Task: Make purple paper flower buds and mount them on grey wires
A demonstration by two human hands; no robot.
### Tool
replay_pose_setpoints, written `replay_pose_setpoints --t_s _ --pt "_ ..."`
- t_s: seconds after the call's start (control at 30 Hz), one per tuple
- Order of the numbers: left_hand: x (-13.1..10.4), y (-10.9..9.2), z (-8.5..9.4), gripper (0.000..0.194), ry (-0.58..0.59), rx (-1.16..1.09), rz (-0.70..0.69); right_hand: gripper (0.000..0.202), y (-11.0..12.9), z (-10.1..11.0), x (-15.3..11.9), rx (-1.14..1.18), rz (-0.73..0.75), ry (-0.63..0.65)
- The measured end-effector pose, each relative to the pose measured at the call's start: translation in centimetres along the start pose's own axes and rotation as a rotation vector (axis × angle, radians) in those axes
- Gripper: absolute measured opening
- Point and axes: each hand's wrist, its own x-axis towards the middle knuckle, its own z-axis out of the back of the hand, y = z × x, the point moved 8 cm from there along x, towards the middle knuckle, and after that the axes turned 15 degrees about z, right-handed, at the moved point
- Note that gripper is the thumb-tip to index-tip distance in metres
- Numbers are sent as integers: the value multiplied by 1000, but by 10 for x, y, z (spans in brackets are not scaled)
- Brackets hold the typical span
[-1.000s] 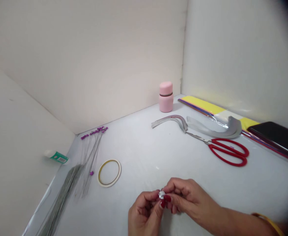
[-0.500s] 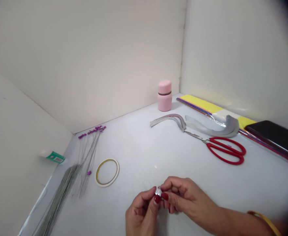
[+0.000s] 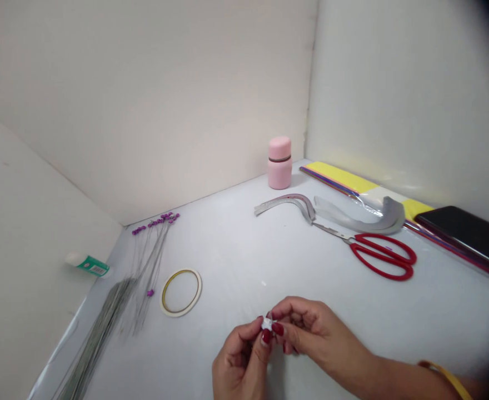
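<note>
Between my fingertips is a small folded piece of silvery paper (image 3: 267,323), perhaps a star; its exact shape is partly covered. My left hand (image 3: 241,358) pinches it from the left, thumb in front and forefinger behind. From the right, my right hand (image 3: 317,330) pinches its other side with thumb and forefinger, the remaining fingers curled underneath. Both hands are just above the white table. Beyond them lie red-handled scissors (image 3: 382,255), their blade tips at a bundle of silvery paper strips (image 3: 288,200).
A roll of white tape (image 3: 181,293), a bundle of thin wires (image 3: 103,333) and purple-tipped stems (image 3: 155,244) lie left. A green-and-white tube (image 3: 90,265) is by the left wall. At the back stand a pink flask (image 3: 280,164), coloured sheets (image 3: 340,176) and a black phone (image 3: 469,230).
My fingers have shifted slightly on the silvery paper, and my right forefinger has lifted and moved a little left. The things on the table have stayed put.
</note>
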Motion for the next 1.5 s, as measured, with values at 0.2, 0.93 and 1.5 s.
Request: replay_pose_setpoints --t_s 0.2,0.93,1.5 --pt "-2 -2 -1 30 6 -18 -9 19 1 -1 0 54 -11 7" --pt "6 6 0 28 60 -19 46 12 1 -4 0 36 21 52" --pt "-1 -8 -1 15 110 219 -194 17 -1 -2 1 -18 -21 103"
